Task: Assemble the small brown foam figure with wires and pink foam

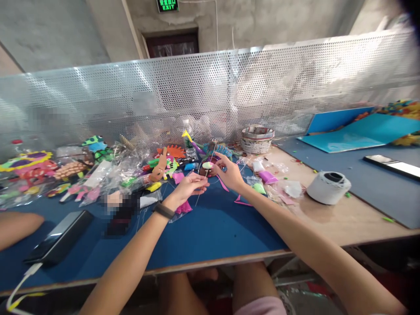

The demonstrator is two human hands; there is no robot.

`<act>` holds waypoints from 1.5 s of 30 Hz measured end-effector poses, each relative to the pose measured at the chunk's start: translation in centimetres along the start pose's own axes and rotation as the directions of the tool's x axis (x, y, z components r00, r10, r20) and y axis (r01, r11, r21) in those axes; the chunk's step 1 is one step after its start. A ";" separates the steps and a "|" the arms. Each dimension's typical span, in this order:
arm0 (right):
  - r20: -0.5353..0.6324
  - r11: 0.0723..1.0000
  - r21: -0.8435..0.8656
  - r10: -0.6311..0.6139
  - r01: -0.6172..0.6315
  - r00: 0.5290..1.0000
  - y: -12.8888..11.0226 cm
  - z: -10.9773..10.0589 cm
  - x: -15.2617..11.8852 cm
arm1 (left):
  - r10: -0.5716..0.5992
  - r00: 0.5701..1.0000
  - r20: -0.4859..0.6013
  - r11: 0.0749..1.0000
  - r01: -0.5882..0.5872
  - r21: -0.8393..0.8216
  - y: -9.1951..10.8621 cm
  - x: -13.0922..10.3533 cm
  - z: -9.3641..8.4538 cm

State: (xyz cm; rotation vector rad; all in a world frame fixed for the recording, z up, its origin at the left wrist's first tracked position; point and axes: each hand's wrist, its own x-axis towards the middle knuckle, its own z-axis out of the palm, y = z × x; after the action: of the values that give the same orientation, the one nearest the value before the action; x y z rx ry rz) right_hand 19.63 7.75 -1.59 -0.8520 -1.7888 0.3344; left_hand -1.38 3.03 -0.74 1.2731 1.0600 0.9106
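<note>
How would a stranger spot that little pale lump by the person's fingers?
Start at the blue tabletop and find the right hand, on the arm without a dark wristband. Just left of its fingers in the picture is the small pale lump. Its whitish-yellow colour stands out against the dark brownish thing behind.

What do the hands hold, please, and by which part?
The left hand pinches a thin strand partway along it; the right hand, I cannot tell.
</note>
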 end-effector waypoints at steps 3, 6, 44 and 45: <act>0.036 0.992 -0.097 -0.075 0.079 0.997 0.1 -0.6 0.3 | -0.012 0.999 0.029 0.999 0.011 0.034 0.2 -0.2 0.1; 0.045 0.980 -0.146 -0.130 0.135 0.991 0.3 -0.9 0.3 | -0.030 0.999 0.036 0.998 0.027 0.064 0.3 -0.3 0.3; 0.239 0.867 -0.431 -0.157 0.250 0.958 -0.8 -2.3 0.9 | -0.037 0.980 0.197 0.990 0.008 0.143 0.7 -1.1 1.8; 0.238 0.879 -0.409 -0.159 0.247 0.958 -1.0 -2.2 0.9 | -0.021 0.977 0.211 0.990 -0.009 0.137 0.8 -1.1 1.7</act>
State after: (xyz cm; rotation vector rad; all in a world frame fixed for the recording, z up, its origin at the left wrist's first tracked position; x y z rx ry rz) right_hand 21.10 7.25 0.46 -0.9493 -2.1636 -0.1357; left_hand -0.03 1.59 0.17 1.4464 0.9698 0.6882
